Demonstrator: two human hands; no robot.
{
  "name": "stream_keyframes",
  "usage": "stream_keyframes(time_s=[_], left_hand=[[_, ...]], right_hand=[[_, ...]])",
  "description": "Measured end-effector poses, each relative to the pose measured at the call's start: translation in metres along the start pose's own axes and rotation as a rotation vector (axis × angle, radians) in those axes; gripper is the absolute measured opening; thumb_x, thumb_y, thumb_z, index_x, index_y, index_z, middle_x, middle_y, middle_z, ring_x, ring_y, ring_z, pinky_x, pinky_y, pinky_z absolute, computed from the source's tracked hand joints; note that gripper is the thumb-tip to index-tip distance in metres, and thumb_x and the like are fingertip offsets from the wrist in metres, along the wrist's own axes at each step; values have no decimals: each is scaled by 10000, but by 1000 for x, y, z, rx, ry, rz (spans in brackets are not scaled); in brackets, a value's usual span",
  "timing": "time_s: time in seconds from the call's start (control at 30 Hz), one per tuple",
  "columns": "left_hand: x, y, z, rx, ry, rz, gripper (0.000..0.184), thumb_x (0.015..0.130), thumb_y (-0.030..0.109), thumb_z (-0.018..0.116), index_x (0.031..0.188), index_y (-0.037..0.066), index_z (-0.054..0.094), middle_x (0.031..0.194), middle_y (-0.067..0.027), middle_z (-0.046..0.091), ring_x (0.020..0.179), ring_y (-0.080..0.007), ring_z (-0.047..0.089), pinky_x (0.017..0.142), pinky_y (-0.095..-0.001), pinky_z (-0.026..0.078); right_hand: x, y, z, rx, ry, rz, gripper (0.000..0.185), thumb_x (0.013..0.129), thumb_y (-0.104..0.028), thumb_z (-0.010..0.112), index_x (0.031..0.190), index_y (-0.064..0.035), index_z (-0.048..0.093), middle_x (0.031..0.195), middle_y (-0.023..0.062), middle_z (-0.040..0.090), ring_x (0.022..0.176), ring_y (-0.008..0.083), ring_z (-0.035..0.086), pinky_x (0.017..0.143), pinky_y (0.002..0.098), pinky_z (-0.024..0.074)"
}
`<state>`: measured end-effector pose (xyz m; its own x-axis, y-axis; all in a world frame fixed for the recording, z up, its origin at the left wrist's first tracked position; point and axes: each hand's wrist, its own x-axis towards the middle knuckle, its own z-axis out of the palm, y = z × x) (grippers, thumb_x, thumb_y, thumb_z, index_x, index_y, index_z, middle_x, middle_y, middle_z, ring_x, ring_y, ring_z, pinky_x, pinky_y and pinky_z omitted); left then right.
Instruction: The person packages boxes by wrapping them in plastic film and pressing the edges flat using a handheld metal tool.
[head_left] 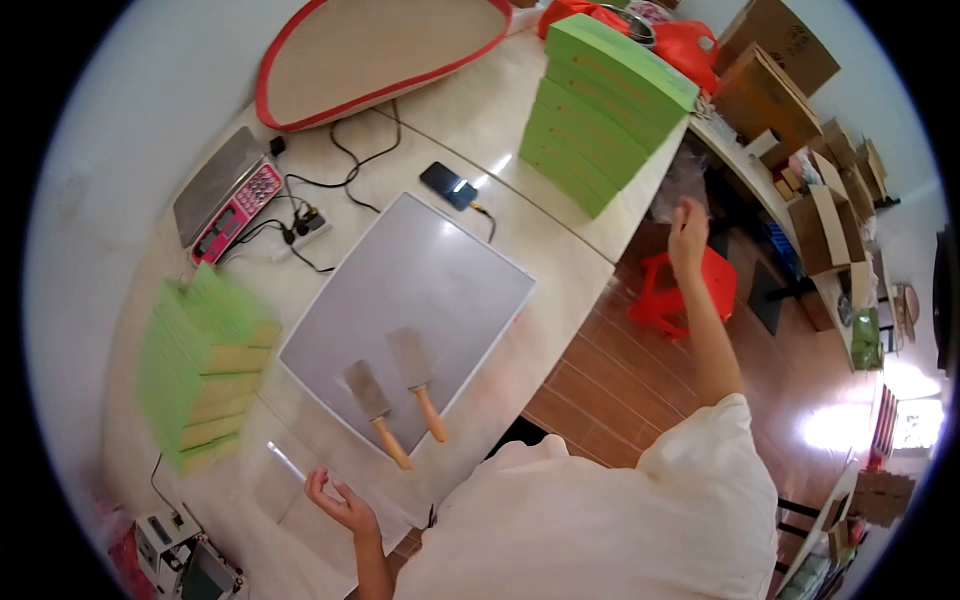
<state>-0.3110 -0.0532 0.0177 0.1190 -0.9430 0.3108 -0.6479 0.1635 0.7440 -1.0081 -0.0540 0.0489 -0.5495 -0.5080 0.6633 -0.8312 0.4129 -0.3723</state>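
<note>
At the lower left of the head view, my left hand [343,505] is closed with curled fingers around the near end of a slim white stick-like tool [287,461], whose kind I cannot make out. A clear plastic sheet [290,500] lies on the table by this hand. My right hand [687,238] reaches out past the table's edge, above a red stool [712,285]. Its fingers look stretched out, near a clear plastic bag [683,185]; contact with the bag cannot be made out. Two wooden-handled scrapers [368,390] [409,358] rest on a grey board [430,270].
Green boxes are stacked at the left [210,375] and far right [600,115] of the table. A pink scale [235,215], black cables, a phone [449,186] and a red-rimmed tray [385,117] occupy the back. Cardboard boxes [830,220] crowd a side table.
</note>
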Motion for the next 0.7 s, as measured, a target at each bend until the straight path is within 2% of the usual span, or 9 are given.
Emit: stream_keyframes(time_s=[0.17,0.23,0.3,0.4,0.43,0.5,0.57,0.6,0.7], left_hand=[[16,83,83,-141,-78,284,238,987,111,496,1178,-31,497,1228,-175,475,1123,-291,495,962,-417,405],[12,132,136,-394,-109,316,243,979,122,503,1179,-18,498,1258,-167,485,1123,-281,496,954,-414,411],[7,178,186,-255,-294,340,292,968,120,514,1227,-13,486,1301,-159,495,1120,-278,494,946,-411,412],[-6,236,294,-517,-569,77,433,997,200,498,1369,-1,406,1397,-162,437,1281,-259,438,1060,-377,335],[-4,259,330,-560,-655,-45,476,1006,228,493,1406,-3,378,1447,-162,412,1333,-258,411,1091,-377,312],[2,287,407,-660,-800,-225,586,1020,315,472,1477,3,280,1533,-155,312,1413,-250,323,1152,-381,237],[3,293,486,-802,-851,-398,642,1027,273,461,1521,2,155,1583,-176,202,1457,-280,241,1185,-392,181],[10,294,513,-792,-824,-422,642,1027,273,461,1521,2,155,1583,-176,202,1457,-280,241,1185,-392,181],[39,293,580,-756,-918,-487,808,1014,571,309,1553,61,-12,1619,-146,87,1501,-249,64,1206,-388,76]], right_hand=[[-39,64,19,177,-178,337,384,1019,-278,443,1252,14,532,1156,194,635,1058,337,602,946,403,446],[-30,94,47,326,-177,463,407,1027,-304,426,1259,12,532,1170,188,636,1062,313,607,945,393,447],[-6,135,86,539,-278,660,489,1044,-380,371,1299,8,523,1223,161,629,1150,256,580,979,372,427],[40,165,145,796,-432,968,605,1044,-465,302,1412,-7,446,1333,149,567,1270,273,492,1064,388,362],[55,179,164,786,-460,985,605,1044,-465,302,1412,-7,446,1333,149,567,1270,273,492,1064,388,362],[75,199,200,1107,-613,1010,635,1040,-490,309,1427,1,422,1374,153,535,1266,263,494,1075,400,365],[102,176,210,1034,-676,1017,646,1040,-496,310,1427,12,410,1398,149,515,1270,257,491,1085,410,367],[108,175,219,1063,-734,978,638,1046,-492,295,1442,-1,392,1416,146,497,1273,248,488,1084,403,371],[116,179,247,1136,-815,990,639,1046,-492,295,1445,-1,388,1418,146,495,1274,247,487,1084,403,371]])
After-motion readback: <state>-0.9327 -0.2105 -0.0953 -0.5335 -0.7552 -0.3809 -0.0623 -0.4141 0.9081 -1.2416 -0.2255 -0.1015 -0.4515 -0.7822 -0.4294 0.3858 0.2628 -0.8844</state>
